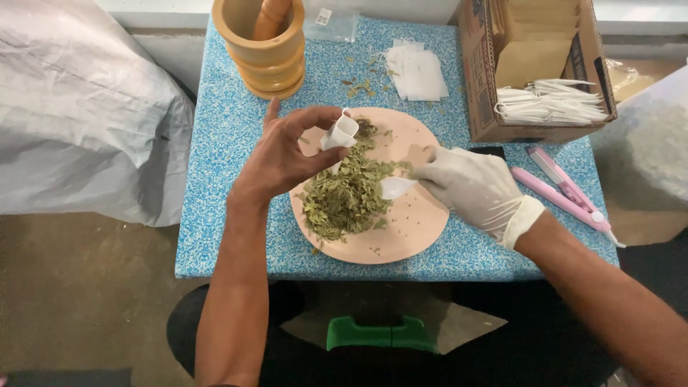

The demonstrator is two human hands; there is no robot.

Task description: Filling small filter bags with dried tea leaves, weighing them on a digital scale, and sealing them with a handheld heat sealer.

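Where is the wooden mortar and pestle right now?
The wooden mortar and pestle stands at the table's far left corner, beyond the left hand and pink plate.

We see a brown cardboard box (534, 68) at the table's far right, holding tan envelopes and white sachets; a clear plastic bag (331, 23) with a small white label lies beside the mortar.

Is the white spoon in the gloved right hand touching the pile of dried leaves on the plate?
Touching. The head view shows the white spoon, held by the right hand, with its bowl tip against the edge of the dried leaves, with no gap between them.
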